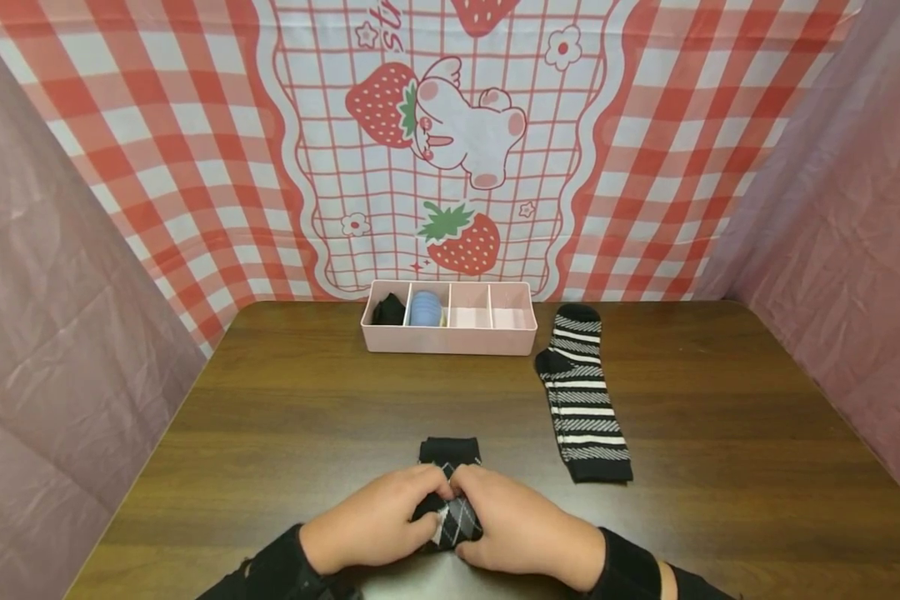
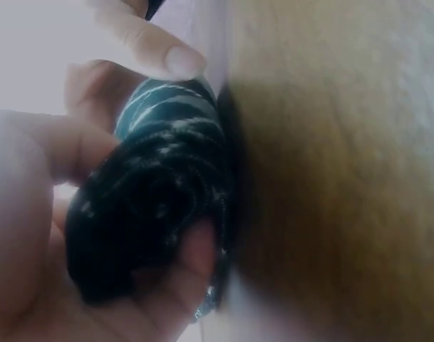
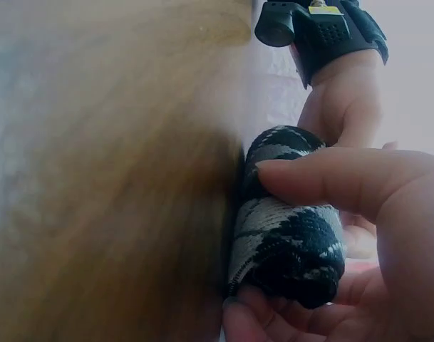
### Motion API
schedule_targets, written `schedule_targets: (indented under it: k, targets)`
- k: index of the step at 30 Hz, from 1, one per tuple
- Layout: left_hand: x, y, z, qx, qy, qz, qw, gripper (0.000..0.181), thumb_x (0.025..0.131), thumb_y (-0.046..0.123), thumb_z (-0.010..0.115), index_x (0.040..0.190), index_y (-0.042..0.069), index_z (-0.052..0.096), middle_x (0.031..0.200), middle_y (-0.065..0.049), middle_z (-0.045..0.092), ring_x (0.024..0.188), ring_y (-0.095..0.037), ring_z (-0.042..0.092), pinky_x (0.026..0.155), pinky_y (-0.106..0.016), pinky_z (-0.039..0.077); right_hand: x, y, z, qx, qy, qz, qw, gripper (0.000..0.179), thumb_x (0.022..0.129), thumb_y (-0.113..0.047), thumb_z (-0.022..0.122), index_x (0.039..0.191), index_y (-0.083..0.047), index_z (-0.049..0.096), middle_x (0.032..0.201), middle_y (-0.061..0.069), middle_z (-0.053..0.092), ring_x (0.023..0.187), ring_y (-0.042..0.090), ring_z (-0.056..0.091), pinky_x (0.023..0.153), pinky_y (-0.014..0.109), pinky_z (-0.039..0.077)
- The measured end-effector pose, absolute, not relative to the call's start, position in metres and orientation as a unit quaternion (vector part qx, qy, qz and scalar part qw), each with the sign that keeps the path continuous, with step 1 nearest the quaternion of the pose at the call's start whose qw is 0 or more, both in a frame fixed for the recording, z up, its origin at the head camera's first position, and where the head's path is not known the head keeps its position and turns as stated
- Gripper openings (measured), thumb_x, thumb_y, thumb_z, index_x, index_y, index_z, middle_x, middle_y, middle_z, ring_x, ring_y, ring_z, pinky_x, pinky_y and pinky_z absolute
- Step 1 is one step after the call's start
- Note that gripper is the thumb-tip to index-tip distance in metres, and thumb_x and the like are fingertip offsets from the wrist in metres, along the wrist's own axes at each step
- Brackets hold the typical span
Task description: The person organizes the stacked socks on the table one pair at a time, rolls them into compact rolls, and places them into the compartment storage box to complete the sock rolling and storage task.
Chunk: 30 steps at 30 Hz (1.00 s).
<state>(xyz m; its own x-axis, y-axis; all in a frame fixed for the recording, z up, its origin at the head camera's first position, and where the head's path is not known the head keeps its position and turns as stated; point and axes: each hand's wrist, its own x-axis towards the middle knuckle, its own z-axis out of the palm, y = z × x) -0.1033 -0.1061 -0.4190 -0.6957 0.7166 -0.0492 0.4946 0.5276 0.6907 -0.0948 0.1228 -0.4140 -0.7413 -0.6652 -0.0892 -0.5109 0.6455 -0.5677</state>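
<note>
A black sock with a grey and white argyle pattern lies near the front of the table, partly rolled up, its black cuff flat on the far side. My left hand grips one end of the roll, fingers curled about it. At the other end my right hand holds it, thumb on one side and fingers on the other. The left wrist view shows the dark spiral end of the roll between thumb and fingers. Seen from the right wrist, the argyle roll sits against the tabletop.
A pink box with several compartments stands at the table's back edge. It holds a black bundle at far left and a blue roll beside it. Striped black-and-white socks lie flat on the right. A checked cloth hangs behind.
</note>
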Motion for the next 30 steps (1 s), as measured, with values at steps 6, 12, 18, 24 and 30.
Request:
schedule_targets:
  k: [6,12,18,24,30]
  targets:
    - [-0.105,-0.106,-0.421,0.331,0.859,0.342,0.187,0.015,0.103,0.018,0.058,0.116,0.026,0.059,0.12,0.011,0.062,0.107,-0.004,0.058,0.091,-0.031,0.051,-0.092,0.12,-0.413,-0.317,0.902,-0.267,0.122,0.042,0.078,-0.025,0.086,0.105,-0.019,0.055,0.095,-0.011,0.053,0.078,0.005,0.052,0.07,0.024,0.047]
    - [-0.105,-0.104,-0.423,0.315,0.861,0.348,0.197,0.015,0.105,0.017,0.052,0.117,0.025,0.058,0.124,0.007,0.063,0.109,-0.004,0.058,0.092,-0.032,0.051,-0.089,0.119,-0.411,-0.33,0.912,-0.226,0.089,0.04,0.078,-0.027,0.086,0.107,-0.019,0.059,0.099,-0.009,0.056,0.08,0.004,0.052,0.072,0.025,0.049]
    - [-0.103,-0.101,-0.424,0.331,0.861,0.346,0.171,0.019,0.105,0.008,0.044,0.11,0.023,0.055,0.118,0.007,0.061,0.102,-0.004,0.056,0.09,-0.029,0.05,-0.085,0.118,-0.408,-0.343,0.918,-0.186,0.072,0.044,0.077,-0.022,0.088,0.109,-0.014,0.058,0.104,-0.005,0.06,0.089,0.005,0.056,0.08,0.031,0.053]
    - [-0.102,-0.1,-0.424,0.329,0.865,0.34,0.165,0.02,0.106,0.007,0.042,0.109,0.022,0.054,0.112,0.01,0.059,0.101,-0.004,0.056,0.09,-0.03,0.051,-0.083,0.117,-0.408,-0.353,0.919,-0.171,0.048,0.041,0.079,-0.025,0.086,0.108,-0.014,0.059,0.098,-0.006,0.057,0.085,0.006,0.055,0.077,0.033,0.054]
    - [-0.101,-0.1,-0.423,0.306,0.869,0.348,0.171,0.017,0.105,0.013,0.048,0.115,0.022,0.059,0.116,0.008,0.062,0.103,-0.005,0.057,0.091,-0.033,0.051,-0.082,0.117,-0.407,-0.359,0.92,-0.156,0.024,0.036,0.081,-0.024,0.083,0.107,-0.013,0.062,0.094,-0.005,0.056,0.086,0.01,0.057,0.077,0.036,0.054]
